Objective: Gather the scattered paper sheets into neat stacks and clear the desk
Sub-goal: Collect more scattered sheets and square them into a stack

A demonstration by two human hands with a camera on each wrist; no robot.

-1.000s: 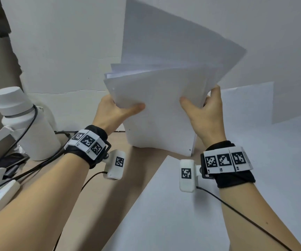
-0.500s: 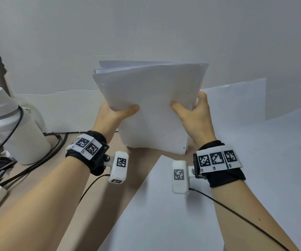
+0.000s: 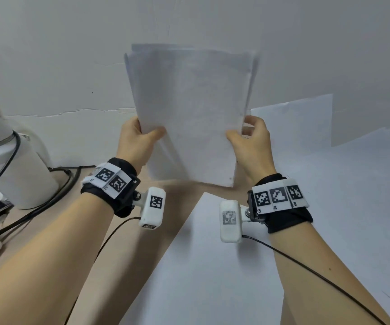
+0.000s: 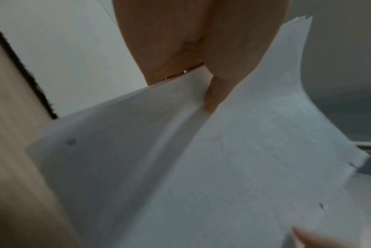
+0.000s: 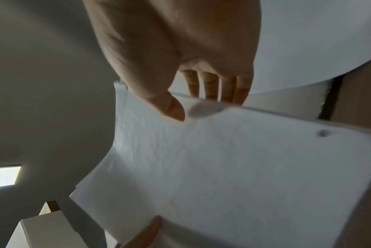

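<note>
I hold a stack of white paper sheets [image 3: 190,113] upright above the brown desk [image 3: 123,252], its top edges nearly flush. My left hand [image 3: 140,139] grips its left edge, thumb on the front, fingers behind. My right hand [image 3: 248,139] grips the right edge the same way. In the left wrist view the stack of sheets [image 4: 201,167] bends under my left thumb [image 4: 212,94]. In the right wrist view the stack of sheets [image 5: 233,167] lies under my right thumb [image 5: 171,107], with my fingers [image 5: 212,85] behind it.
A large loose sheet [image 3: 201,266] lies flat on the desk below my wrists. More sheets [image 3: 353,184] cover the desk on the right, and one sheet [image 3: 292,123] leans on the white wall. A white bottle [image 3: 8,165] and black cables [image 3: 48,200] stand at the left.
The fanned sheets, with one sticking up behind, have come together into a nearly flush stack. The stack has turned from a wide to a tall shape and both hands still hold its sides.
</note>
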